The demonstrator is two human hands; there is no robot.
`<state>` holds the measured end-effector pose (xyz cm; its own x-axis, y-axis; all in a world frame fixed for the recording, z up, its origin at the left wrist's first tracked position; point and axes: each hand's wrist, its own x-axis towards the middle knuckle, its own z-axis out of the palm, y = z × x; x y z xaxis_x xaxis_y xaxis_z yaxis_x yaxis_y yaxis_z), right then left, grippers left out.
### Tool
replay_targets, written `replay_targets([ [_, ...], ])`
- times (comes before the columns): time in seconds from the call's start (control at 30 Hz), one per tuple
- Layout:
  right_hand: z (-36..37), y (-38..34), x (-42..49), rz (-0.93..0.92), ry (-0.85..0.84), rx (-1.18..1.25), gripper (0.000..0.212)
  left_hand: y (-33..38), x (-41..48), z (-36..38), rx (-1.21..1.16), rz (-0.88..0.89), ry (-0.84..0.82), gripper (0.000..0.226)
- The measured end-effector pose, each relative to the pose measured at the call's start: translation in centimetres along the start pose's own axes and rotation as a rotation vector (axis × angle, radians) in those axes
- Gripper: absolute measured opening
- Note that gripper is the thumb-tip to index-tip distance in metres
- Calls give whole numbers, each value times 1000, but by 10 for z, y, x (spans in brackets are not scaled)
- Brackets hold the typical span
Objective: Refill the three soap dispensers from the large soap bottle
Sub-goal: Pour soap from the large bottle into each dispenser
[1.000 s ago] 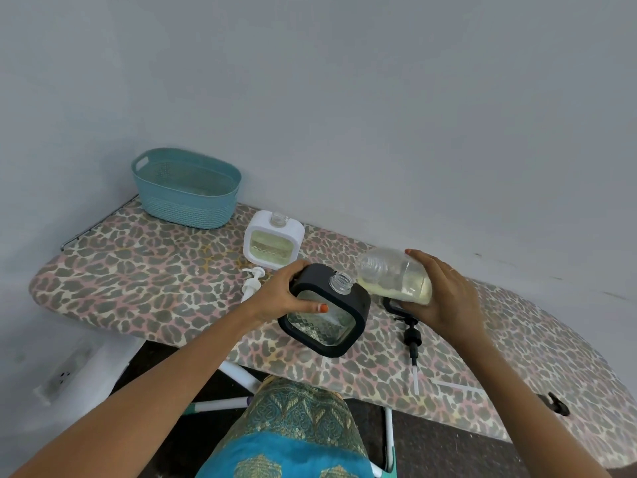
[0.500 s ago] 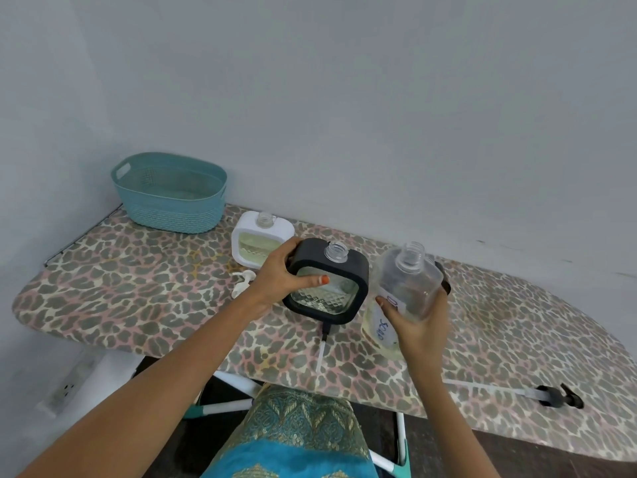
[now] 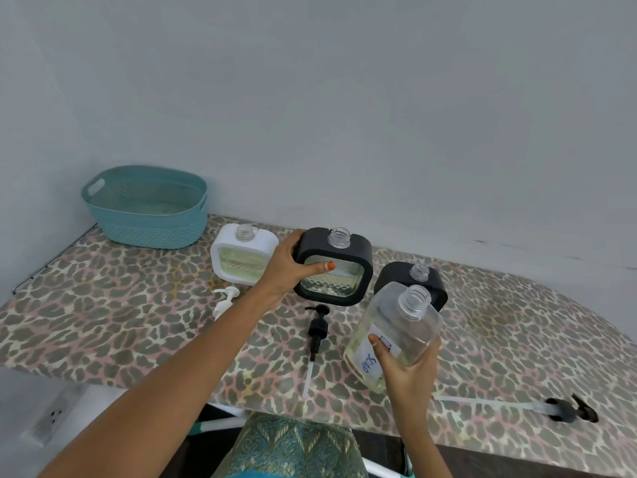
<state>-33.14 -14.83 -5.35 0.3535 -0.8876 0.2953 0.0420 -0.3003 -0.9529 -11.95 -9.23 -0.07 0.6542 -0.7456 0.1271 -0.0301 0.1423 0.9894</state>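
Left grip (image 3: 289,269) clamps the middle dispenser (image 3: 334,270) upright, right grip (image 3: 410,370) clamps the bottle (image 3: 396,329) just near-right of it, so any pour should bring bottle mouth squarely over that neck, tipping slowly.

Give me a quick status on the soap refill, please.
Left hand grips black dispenser, upright. Right hand holds soap bottle, open, not pouring. Black pump loose on board.

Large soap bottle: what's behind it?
A second black dispenser stands behind the large soap bottle, its neck open with no pump. The bottle covers its window, so its soap level cannot be seen.
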Motion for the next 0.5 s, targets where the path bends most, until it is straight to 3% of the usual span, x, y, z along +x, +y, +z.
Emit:
replay_targets([
  [0.4,2,5,-1,13,24,-15,83,-41,29,3,85,-91,-17,54],
  [0.5,2,4,0,17,40,-14,75,-47,32,0,84,-119,-10,56],
])
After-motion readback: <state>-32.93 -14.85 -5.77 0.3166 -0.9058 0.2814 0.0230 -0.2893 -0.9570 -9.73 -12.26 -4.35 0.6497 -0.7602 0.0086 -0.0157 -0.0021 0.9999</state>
